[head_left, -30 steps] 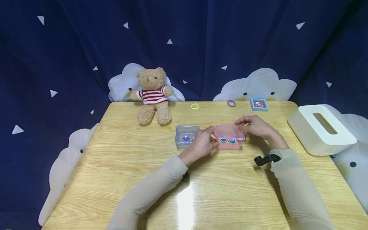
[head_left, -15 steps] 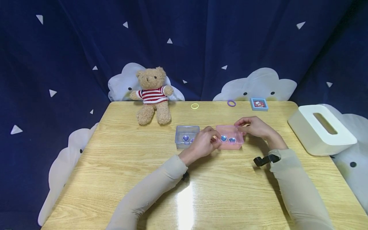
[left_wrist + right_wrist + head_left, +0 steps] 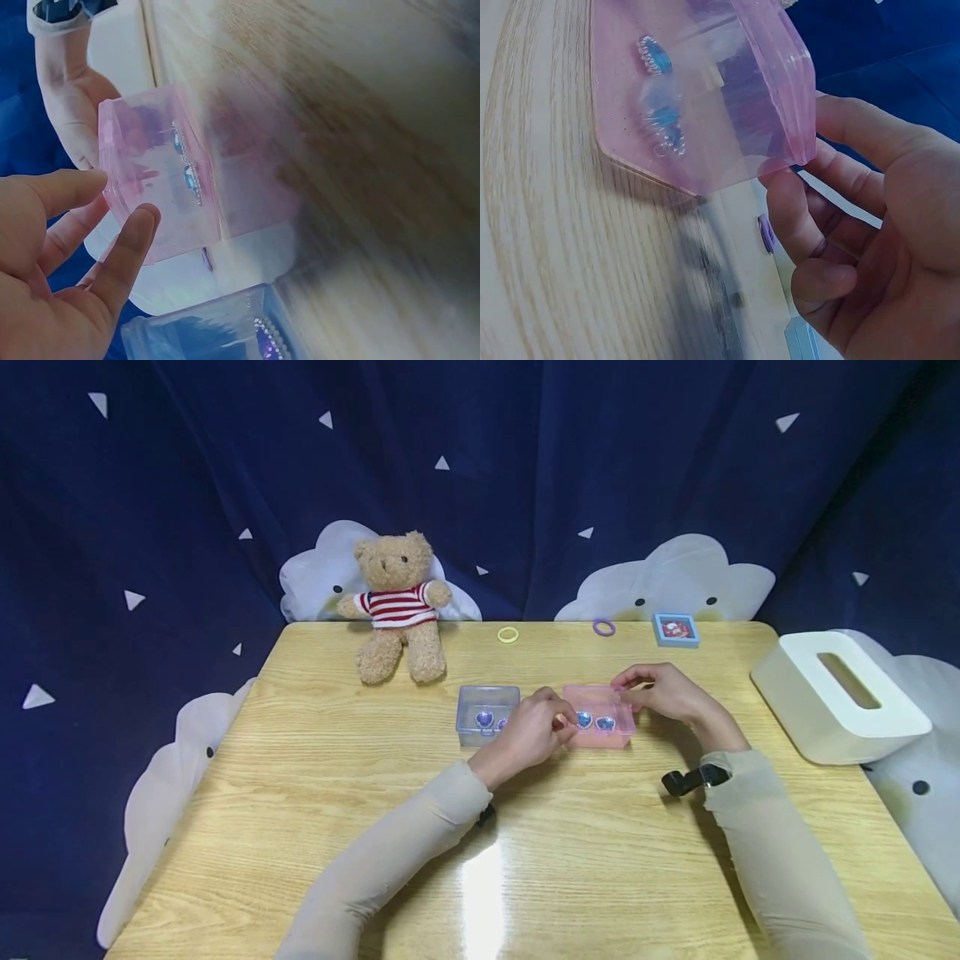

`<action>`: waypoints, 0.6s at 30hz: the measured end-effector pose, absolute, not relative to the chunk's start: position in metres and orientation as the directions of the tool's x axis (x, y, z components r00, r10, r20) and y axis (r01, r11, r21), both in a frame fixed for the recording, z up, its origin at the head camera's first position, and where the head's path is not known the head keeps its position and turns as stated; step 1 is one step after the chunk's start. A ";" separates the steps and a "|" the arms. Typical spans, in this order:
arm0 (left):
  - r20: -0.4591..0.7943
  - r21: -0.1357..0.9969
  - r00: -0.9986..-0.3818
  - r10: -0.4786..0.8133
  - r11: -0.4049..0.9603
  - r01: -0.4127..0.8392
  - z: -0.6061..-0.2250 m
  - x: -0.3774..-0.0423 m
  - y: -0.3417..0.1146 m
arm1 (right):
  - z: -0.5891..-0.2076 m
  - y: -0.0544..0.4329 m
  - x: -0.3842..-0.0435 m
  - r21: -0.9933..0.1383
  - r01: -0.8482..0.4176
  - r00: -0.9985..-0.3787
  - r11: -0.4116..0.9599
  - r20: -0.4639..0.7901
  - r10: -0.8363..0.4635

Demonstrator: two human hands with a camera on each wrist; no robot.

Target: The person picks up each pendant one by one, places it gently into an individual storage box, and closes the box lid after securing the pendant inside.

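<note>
A clear pink plastic box (image 3: pixel 598 741) sits on the table with its lid down, and two blue gems edged in small beads (image 3: pixel 605 724) show through it. My left hand (image 3: pixel 531 729) is at its left end, thumb at the lid's edge and a finger along the side wall. At the other end my right hand (image 3: pixel 666 691) pinches the lid's corner, thumb on top and index finger beneath the rim. Just left of the pink box stands a clear blue-grey box (image 3: pixel 469 739) holding purple gems (image 3: pixel 484 719); my left hand hides part of it.
A teddy bear (image 3: pixel 397 610) in a striped shirt sits at the back left. A yellow ring (image 3: pixel 507 628), a purple ring (image 3: pixel 598 631) and a small blue-framed picture (image 3: pixel 676 644) lie along the back edge. A white tissue box (image 3: pixel 817 718) stands at the right.
The pink box's lid has come down from a slight tilt to lie flat. My left fingers have shifted slightly right onto the box's corner; my right hand has hardly moved.
</note>
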State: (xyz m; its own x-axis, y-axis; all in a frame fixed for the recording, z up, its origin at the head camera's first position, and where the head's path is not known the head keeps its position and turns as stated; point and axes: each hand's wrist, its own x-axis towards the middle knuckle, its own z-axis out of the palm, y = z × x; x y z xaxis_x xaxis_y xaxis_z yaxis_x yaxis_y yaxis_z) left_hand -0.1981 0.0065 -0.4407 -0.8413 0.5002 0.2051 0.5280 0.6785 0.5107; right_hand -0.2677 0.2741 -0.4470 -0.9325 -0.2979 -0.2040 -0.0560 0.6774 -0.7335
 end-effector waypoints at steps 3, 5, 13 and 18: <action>0.206 0.512 -0.839 0.504 0.675 0.532 -0.440 -0.198 0.006 | -0.447 0.274 -0.268 -0.730 -0.062 -0.932 0.681 -0.201 -0.300; 0.209 0.511 -0.837 0.505 0.673 0.534 -0.440 -0.198 0.006 | -0.446 0.273 -0.267 -0.723 -0.068 -0.933 0.688 -0.198 -0.301; 0.204 0.572 -0.840 0.503 0.635 0.519 -0.434 -0.200 -0.002 | -0.437 0.274 -0.264 -0.698 -0.097 -0.937 0.709 -0.175 -0.301; 0.225 0.588 -0.852 0.474 0.631 0.506 -0.420 -0.205 -0.022 | -0.426 0.283 -0.262 -0.649 -0.128 -0.951 0.750 -0.134 -0.278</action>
